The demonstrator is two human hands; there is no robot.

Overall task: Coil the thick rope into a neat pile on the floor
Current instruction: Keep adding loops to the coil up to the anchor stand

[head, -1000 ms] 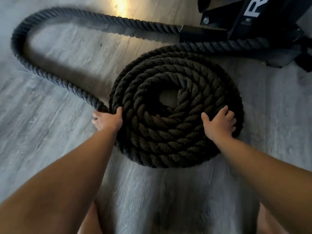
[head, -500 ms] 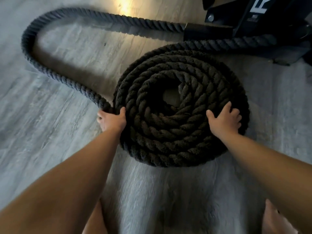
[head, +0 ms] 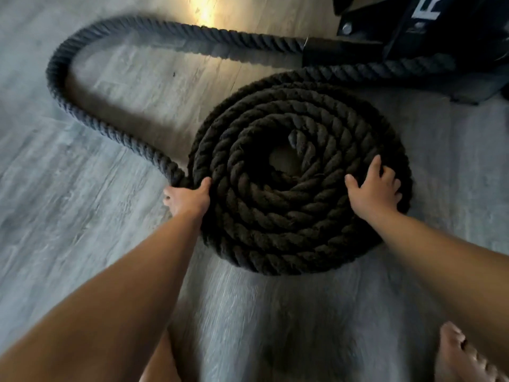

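A thick dark braided rope lies wound into a flat round coil (head: pixel 275 205) on the grey wood floor, with a small gap at its centre. A loose length of the rope (head: pixel 82 111) runs from the coil's left edge, arcs far left and back to a black sleeved end (head: pixel 338 51) at the upper right. My left hand (head: pixel 187 199) grips the rope where the loose length joins the coil's left edge. My right hand (head: pixel 374 188) lies flat with spread fingers on top of the coil's right side.
A black metal equipment base (head: pixel 429 31) with white lettering stands at the upper right; another rope strand (head: pixel 385 71) runs under it. A bare foot (head: pixel 462 357) shows at the lower right. Grey plank floor (head: pixel 68 230) spreads to the left and front.
The view has shifted slightly, so coil and hands sit a little further right in frame. Both hands keep the same hold on the coil.
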